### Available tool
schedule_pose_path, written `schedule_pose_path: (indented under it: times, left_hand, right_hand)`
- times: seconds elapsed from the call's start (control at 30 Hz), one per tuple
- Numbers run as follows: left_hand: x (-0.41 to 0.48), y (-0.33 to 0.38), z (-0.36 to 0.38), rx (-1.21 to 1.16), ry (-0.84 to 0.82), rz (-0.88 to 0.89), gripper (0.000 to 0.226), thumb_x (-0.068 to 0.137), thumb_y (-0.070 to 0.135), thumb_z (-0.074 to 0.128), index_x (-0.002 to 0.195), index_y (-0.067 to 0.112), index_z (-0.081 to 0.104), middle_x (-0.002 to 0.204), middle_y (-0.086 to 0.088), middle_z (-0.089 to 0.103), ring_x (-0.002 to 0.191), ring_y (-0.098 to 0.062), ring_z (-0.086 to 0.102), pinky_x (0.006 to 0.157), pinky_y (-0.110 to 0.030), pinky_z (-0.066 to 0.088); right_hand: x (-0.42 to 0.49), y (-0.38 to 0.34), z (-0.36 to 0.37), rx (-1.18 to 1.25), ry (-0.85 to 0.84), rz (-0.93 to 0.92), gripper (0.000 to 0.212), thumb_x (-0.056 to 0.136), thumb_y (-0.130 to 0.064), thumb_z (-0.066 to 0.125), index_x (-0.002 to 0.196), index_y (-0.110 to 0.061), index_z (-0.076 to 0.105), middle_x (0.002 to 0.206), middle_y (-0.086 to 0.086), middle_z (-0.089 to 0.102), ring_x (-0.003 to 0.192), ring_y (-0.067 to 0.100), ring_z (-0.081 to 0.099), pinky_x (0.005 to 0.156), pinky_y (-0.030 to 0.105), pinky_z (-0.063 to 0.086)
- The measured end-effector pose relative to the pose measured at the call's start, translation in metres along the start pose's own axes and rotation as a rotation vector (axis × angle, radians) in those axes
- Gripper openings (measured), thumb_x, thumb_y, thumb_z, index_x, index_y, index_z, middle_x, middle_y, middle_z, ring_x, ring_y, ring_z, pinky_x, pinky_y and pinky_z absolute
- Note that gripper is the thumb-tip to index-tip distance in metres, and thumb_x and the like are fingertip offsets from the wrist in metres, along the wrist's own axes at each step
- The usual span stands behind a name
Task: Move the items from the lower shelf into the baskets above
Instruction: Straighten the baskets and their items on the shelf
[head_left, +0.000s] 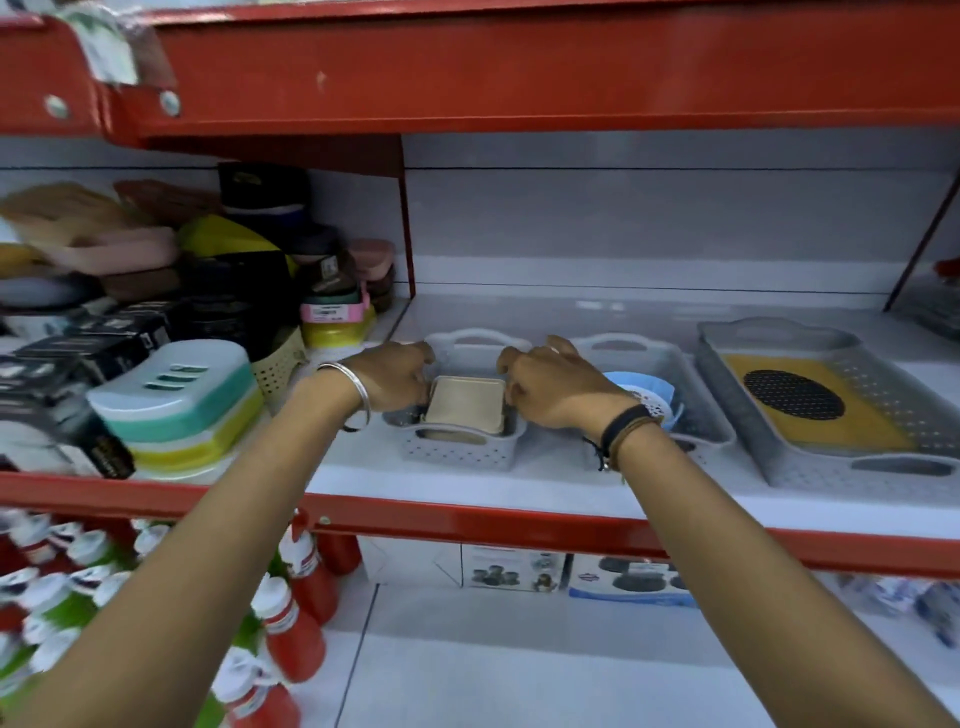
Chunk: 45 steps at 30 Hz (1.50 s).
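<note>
left hand (396, 375) grasps beige square container (466, 404) at its 9 o'clock edge | right hand (550, 388) grasps the 3 o'clock edge | container sits in small white basket (457, 447) on upper shelf (519, 488) | two-sided hold likely keeps it level while seating it

White shelf (519, 483) w/ 3 baskets (457, 452).
</note>
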<state>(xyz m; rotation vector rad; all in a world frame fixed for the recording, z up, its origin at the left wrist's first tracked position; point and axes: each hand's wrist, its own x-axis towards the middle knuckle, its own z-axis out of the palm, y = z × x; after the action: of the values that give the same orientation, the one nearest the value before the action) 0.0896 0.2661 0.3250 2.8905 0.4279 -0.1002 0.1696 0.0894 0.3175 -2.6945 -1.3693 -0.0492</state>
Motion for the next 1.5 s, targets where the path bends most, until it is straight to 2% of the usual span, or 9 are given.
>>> schedule_pose_path:
  times: [0.33,0.43,0.6,0.77,0.9,1.0,1.1,1.27,1.5]
  left_hand:
    - [0.014,-0.015,0.0,0.062,0.061,0.114,0.067,0.076,0.026,0.061,0.136,0.011,0.035,0.14,-0.011,0.046,0.125,-0.031,0.044,0.105,-0.04,0.042]
    - [0.012,-0.013,0.0,0.057,-0.123,0.135,0.1,0.07,0.033,0.072,0.148,0.018,0.01,0.15,-0.005,0.034,0.136,-0.025,0.035,0.112,-0.036,0.036]
    - [0.018,-0.015,0.005,0.137,-0.077,0.173,0.088,0.071,0.04,0.074,0.142,0.013,0.031,0.157,-0.002,0.024,0.144,-0.021,0.02,0.119,-0.033,0.02]
    - [0.015,-0.017,0.003,0.075,-0.09,0.167,0.095,0.074,0.038,0.072,0.147,0.013,0.017,0.159,-0.004,0.015,0.146,-0.022,0.014,0.118,-0.031,0.018]
    - [-0.004,-0.008,-0.008,-0.081,0.054,0.256,0.065,0.086,0.029,0.061,0.141,0.014,0.029,0.138,-0.008,0.046,0.131,-0.025,0.04,0.109,-0.033,0.035]
    - [-0.023,0.006,-0.013,-0.089,-0.16,0.322,0.033,0.095,0.032,0.045,0.124,0.018,0.052,0.114,-0.001,0.059,0.104,-0.021,0.057,0.093,-0.033,0.046]
    - [-0.033,0.018,-0.006,-0.003,-0.332,0.379,0.033,0.098,0.027,0.039,0.117,0.01,0.059,0.113,-0.01,0.064,0.1,-0.021,0.056,0.095,-0.033,0.044]
    - [-0.038,0.024,0.0,-0.023,-0.339,0.394,0.028,0.097,0.019,0.044,0.112,0.009,0.065,0.084,-0.005,0.058,0.076,-0.015,0.048,0.077,-0.029,0.041]
    - [-0.062,0.024,0.006,-0.106,-0.433,0.364,0.032,0.087,0.03,0.049,0.093,0.003,0.065,0.075,-0.009,0.05,0.071,-0.021,0.042,0.07,-0.036,0.037]
  right_hand:
    - [0.009,0.001,0.0,0.18,0.026,0.045,0.055,0.082,-0.029,0.059,0.131,-0.008,0.043,0.128,0.007,0.06,0.119,0.029,0.047,0.098,0.03,0.03]
    - [0.016,-0.001,0.007,0.099,-0.179,0.06,0.091,0.072,-0.044,0.068,0.146,-0.02,0.021,0.142,0.007,0.048,0.134,0.029,0.035,0.11,0.034,0.025]
    - [0.019,-0.004,0.009,0.116,-0.165,0.095,0.091,0.076,-0.038,0.068,0.148,-0.019,0.016,0.148,0.01,0.04,0.139,0.03,0.027,0.114,0.033,0.02]
    - [0.015,-0.004,0.006,0.181,-0.109,0.082,0.094,0.074,-0.043,0.071,0.148,-0.018,0.018,0.149,0.009,0.04,0.138,0.03,0.032,0.112,0.036,0.028]
    - [-0.012,0.013,-0.017,0.245,0.107,0.168,0.057,0.084,-0.047,0.06,0.129,-0.017,0.042,0.13,0.007,0.055,0.116,0.027,0.052,0.1,0.04,0.042]
    - [-0.046,0.032,-0.036,0.113,-0.162,0.304,0.04,0.09,-0.053,0.046,0.098,-0.016,0.058,0.098,0.004,0.062,0.087,0.02,0.056,0.08,0.034,0.044]
    - [-0.067,0.041,-0.036,-0.034,-0.406,0.275,0.033,0.091,-0.048,0.047,0.085,-0.02,0.063,0.093,0.0,0.06,0.086,0.021,0.056,0.083,0.033,0.045]
    - [-0.081,0.04,-0.032,0.052,-0.354,0.216,0.028,0.091,-0.033,0.056,0.112,-0.019,0.068,0.099,-0.013,0.055,0.102,0.014,0.054,0.096,0.031,0.042]
    - [-0.106,0.041,-0.031,0.193,-0.399,0.177,0.015,0.085,-0.034,0.064,0.09,-0.024,0.075,0.074,-0.008,0.065,0.07,0.012,0.053,0.073,0.03,0.047]
